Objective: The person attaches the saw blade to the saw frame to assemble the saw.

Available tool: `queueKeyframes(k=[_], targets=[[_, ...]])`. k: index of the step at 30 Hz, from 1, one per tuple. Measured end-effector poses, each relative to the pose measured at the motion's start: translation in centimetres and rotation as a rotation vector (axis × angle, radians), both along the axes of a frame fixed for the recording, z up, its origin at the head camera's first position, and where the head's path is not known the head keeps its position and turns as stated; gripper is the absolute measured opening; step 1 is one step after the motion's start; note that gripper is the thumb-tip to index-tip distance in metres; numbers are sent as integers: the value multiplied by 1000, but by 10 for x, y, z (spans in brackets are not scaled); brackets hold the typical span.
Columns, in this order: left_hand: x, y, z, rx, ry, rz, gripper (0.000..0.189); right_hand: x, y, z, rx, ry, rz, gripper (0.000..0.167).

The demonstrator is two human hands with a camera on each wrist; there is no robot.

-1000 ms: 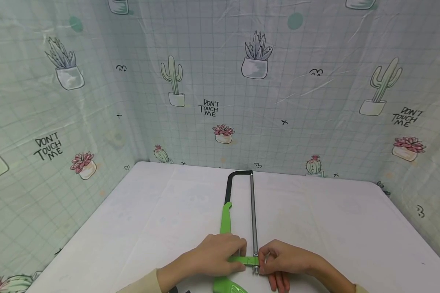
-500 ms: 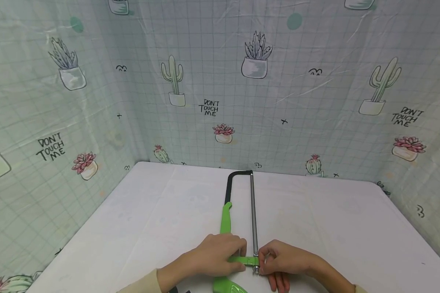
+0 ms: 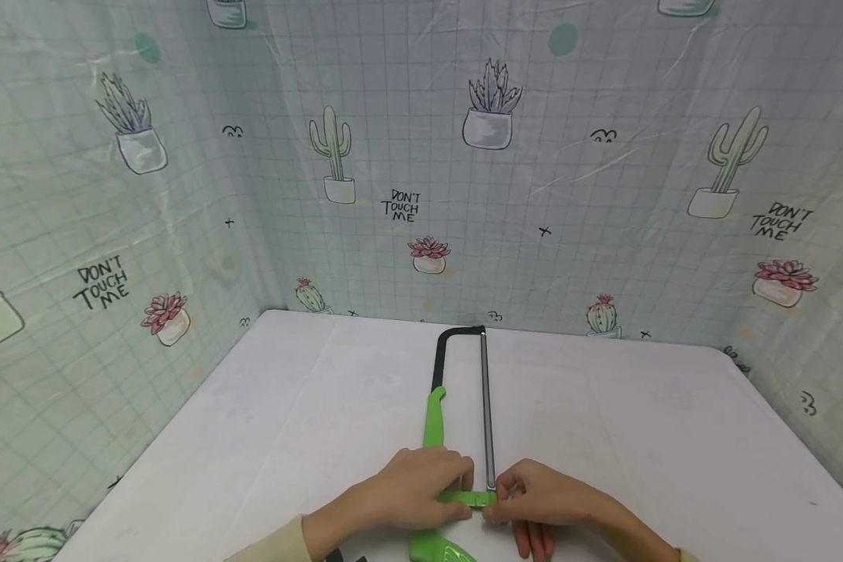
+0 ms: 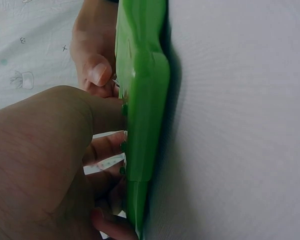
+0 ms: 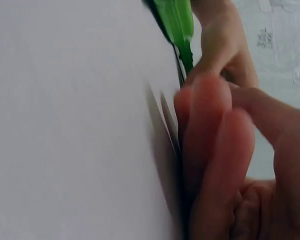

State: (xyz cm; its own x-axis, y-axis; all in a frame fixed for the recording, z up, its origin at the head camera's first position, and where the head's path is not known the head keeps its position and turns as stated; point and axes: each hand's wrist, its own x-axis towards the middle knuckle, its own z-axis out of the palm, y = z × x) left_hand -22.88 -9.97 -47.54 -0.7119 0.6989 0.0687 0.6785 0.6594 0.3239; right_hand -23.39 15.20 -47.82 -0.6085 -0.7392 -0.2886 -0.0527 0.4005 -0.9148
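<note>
A hacksaw with a green handle (image 3: 433,425), a black front bow (image 3: 441,351) and a long grey blade (image 3: 487,406) lies flat on the white table. My left hand (image 3: 417,492) lies across the handle side, thumb and fingers gripping the green crosspiece (image 3: 474,499). At the blade's near end, my right hand (image 3: 548,496) pinches the wing nut, which its thumb hides. In the left wrist view, the green frame (image 4: 142,105) stands beside the left fingers. The right wrist view has the right fingers (image 5: 210,130) curled close over the table.
The white table (image 3: 625,421) reaches back to a cloth (image 3: 534,195) printed with cacti, which also hangs at both sides. A small dark object (image 3: 333,556) peeks out below the left forearm at the bottom edge.
My right thumb has shifted left over the wing nut, which showed beside it before. The left hand and the hacksaw keep their places.
</note>
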Motion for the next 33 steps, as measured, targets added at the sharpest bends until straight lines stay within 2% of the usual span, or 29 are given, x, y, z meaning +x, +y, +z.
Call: queueKeyframes(k=[4,7,21,33], targets=[[-1,0,0,-2,-1,-1,16,5,-6,0,72,76,-80,33],[-1,0,0,-6,5,-1,17,7,-8,0,87,93,-101,33],[-1,1,0,-6,23,-3,17,7,-7,0,64,81,-109,33],[-2,1,0,0,7,0,17,6,-7,1,52,50,-107,24]])
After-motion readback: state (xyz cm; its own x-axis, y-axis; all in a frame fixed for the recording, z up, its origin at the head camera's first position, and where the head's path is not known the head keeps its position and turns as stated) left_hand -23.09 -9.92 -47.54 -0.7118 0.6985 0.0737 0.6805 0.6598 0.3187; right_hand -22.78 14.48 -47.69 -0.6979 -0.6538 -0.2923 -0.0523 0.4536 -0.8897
